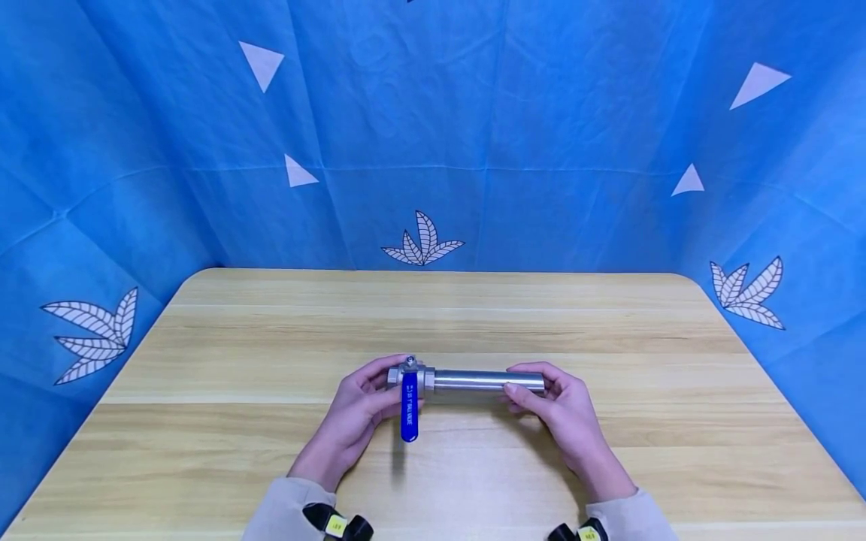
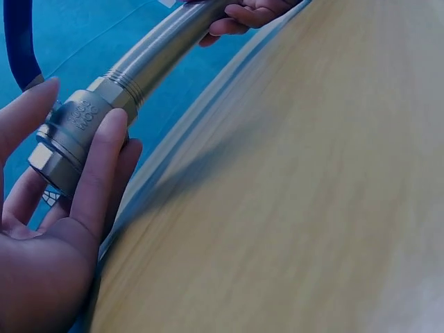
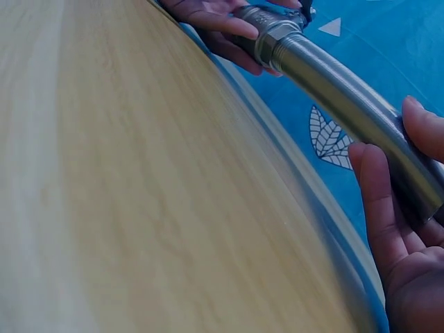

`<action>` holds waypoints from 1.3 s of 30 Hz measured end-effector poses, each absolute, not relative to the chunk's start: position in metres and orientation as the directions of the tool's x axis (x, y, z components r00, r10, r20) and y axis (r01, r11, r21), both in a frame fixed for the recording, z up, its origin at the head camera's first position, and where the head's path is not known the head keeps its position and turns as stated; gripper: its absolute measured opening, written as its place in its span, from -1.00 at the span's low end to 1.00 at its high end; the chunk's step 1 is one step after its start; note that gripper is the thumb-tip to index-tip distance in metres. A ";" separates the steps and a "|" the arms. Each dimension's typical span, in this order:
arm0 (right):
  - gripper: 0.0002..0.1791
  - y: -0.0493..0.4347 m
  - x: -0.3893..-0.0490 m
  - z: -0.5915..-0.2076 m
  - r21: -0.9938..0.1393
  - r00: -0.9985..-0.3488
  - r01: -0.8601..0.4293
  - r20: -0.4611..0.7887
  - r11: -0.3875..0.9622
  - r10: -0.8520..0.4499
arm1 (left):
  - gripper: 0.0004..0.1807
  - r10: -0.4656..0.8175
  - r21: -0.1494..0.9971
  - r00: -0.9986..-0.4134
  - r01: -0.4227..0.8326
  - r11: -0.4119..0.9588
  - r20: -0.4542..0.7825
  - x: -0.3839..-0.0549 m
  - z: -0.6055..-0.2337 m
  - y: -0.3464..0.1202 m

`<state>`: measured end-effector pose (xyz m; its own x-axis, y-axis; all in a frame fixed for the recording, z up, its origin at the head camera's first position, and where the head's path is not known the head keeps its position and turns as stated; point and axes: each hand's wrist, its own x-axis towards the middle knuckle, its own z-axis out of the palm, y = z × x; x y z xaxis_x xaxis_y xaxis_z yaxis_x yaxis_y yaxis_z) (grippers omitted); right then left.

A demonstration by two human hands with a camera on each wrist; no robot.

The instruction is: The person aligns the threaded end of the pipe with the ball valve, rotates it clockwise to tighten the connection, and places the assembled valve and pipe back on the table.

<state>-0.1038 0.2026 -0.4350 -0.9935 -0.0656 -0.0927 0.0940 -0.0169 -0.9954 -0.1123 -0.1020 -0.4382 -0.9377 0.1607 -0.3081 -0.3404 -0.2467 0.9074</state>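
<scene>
A steel ball valve (image 1: 428,379) with a blue lever handle (image 1: 409,409) is joined to a shiny metal pipe (image 1: 473,381). Pipe thread shows at the joint in the left wrist view, beside the valve's hexagonal end (image 2: 109,90). My left hand (image 1: 355,413) grips the valve body (image 2: 80,125) between thumb and fingers, with the lever pointing toward me. Around the pipe's free right end, my right hand (image 1: 558,406) holds on with its thumb in front and fingers behind. Valve and pipe are held level above the table, casting a shadow on it.
The light wood table (image 1: 271,330) has rounded far corners. Blue cloth (image 1: 433,113) with white leaves and triangles hangs behind it and along both sides. Black wrist straps (image 1: 334,522) sit over the grey sleeves (image 1: 287,511).
</scene>
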 end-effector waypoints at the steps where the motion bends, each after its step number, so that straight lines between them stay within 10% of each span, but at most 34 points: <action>1: -0.59 0.202 -0.104 -0.435 -0.995 -0.993 0.096 -0.094 -0.019 -0.066 | -0.37 0.157 0.910 -0.938 -0.341 -0.238 -0.310 -0.112 -0.438 -0.102; 21: -0.42 0.206 -0.103 -0.437 -0.993 -0.980 0.093 -0.079 -0.070 -0.183 | -0.22 0.120 0.907 -0.943 -0.332 -0.259 -0.311 -0.112 -0.441 -0.102; 39: -0.54 0.202 -0.107 -0.439 -0.993 -0.993 0.113 -0.113 -0.016 -0.014 | -0.23 0.115 0.907 -0.945 -0.327 -0.266 -0.307 -0.113 -0.440 -0.103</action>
